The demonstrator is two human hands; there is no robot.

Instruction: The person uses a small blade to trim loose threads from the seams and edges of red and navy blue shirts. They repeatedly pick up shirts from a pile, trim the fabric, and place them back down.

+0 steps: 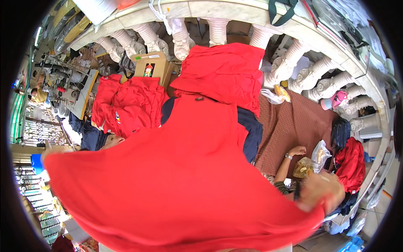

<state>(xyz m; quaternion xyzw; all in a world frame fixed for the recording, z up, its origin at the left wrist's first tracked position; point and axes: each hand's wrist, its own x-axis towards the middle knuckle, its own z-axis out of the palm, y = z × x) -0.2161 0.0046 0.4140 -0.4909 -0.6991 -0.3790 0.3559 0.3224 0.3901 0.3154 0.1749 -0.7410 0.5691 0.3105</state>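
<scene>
Bare right hand (321, 191), blurred, no sleeve visible

The spread red garment (180, 185) blocks the foreground; bare brown mat (294, 126) lies open right.

The red garment (180, 185) hides the left hand (wholly) and runs off the lower edge; the right hand (321, 191) is blurred.

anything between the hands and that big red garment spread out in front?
Nothing visible. The right hand already grips the red garment at its right corner. The left hand is hidden behind the cloth at the left corner, so its grip cannot be seen. Another person's hand rests on the brown mat, apart.
</scene>
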